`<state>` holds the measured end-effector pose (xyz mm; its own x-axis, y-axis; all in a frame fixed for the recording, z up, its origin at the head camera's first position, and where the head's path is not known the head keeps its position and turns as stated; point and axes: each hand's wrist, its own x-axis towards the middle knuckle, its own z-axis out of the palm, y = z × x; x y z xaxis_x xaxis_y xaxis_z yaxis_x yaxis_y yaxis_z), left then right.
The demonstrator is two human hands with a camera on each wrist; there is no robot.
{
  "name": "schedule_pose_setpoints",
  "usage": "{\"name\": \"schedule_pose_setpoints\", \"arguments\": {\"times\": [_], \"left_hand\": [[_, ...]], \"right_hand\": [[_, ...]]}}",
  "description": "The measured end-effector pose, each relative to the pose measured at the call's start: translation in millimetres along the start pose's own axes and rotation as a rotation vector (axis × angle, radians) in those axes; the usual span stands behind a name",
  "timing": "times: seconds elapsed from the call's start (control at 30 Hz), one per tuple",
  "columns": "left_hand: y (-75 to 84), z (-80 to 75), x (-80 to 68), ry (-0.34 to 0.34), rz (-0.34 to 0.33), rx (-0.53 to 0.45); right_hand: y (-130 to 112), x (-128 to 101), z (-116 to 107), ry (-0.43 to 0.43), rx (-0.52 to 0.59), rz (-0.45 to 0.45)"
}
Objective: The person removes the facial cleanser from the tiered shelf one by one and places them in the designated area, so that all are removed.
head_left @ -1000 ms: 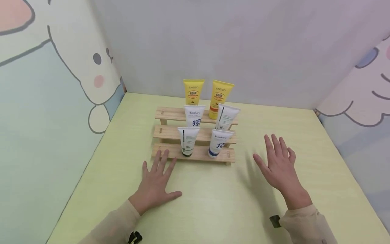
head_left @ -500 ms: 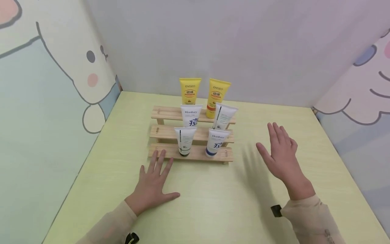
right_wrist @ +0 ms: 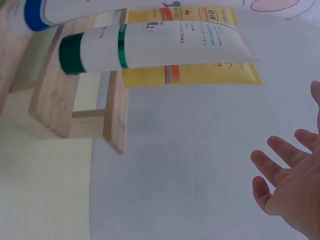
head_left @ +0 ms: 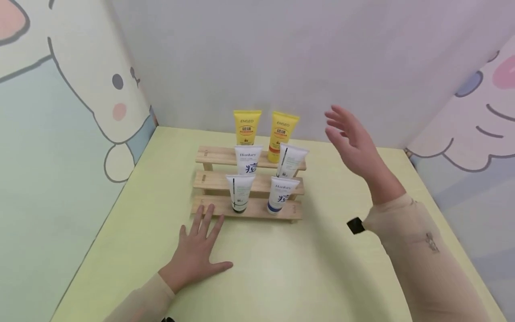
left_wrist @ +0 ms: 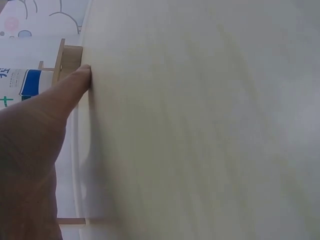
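Rising — right hand (head_left: 354,143) near tubes (head_left: 283,134)

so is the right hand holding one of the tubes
No, the right hand is raised in the air with fingers spread and empty, off to the right of the yellow tubes on the rack.

Stepped rack (head_left: 209,181) mid-table (head_left: 281,277); six tubes (head_left: 239,192) upright, two per step; left hand (head_left: 197,250) flat before rack.

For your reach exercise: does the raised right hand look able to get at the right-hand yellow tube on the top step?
Probably yes: the right hand hovers open beside the right-hand yellow tube, with nothing between them.
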<state>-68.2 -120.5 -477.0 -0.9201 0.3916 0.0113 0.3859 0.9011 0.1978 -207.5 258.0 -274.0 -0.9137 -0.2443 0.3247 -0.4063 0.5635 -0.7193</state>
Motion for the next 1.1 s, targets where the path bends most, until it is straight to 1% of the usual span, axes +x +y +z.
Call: {"name": "schedule_pose_setpoints", "arguments": {"times": [0.1, 0.2, 0.33, 0.47, 0.6, 0.77, 1.1], "left_hand": [[0.5, -1.3, -1.6, 0.006, 0.000, -0.005], [0.7, -0.8, -4.2, 0.006, -0.003, -0.007], [1.0, -1.2, -6.0, 0.007, -0.005, 0.001], [1.5, -2.2, -4.9, 0.016, 0.001, 0.007], [1.5, -3.0, -2.4, 0.032, 0.009, 0.008], [0.5, -3.4, -1.4, 0.030, 0.009, 0.009], [-0.5, -3.0, -0.8, 0.024, 0.010, 0.011]], "right_hand": [[-5.7, 22.9, 8.0, -0.065, 0.024, 0.015], [-4.9, 38.6, 20.0, -0.134, 0.017, 0.045], [-4.0, 51.5, 33.3, -0.198, 0.016, 0.096], [-6.5, 57.1, 38.8, -0.232, 0.047, 0.137], [-9.1, 59.6, 39.0, -0.251, 0.062, 0.156], [-9.6, 61.6, 41.5, -0.264, 0.075, 0.174], [-8.8, 64.0, 47.3, -0.223, 0.049, 0.164]]}}
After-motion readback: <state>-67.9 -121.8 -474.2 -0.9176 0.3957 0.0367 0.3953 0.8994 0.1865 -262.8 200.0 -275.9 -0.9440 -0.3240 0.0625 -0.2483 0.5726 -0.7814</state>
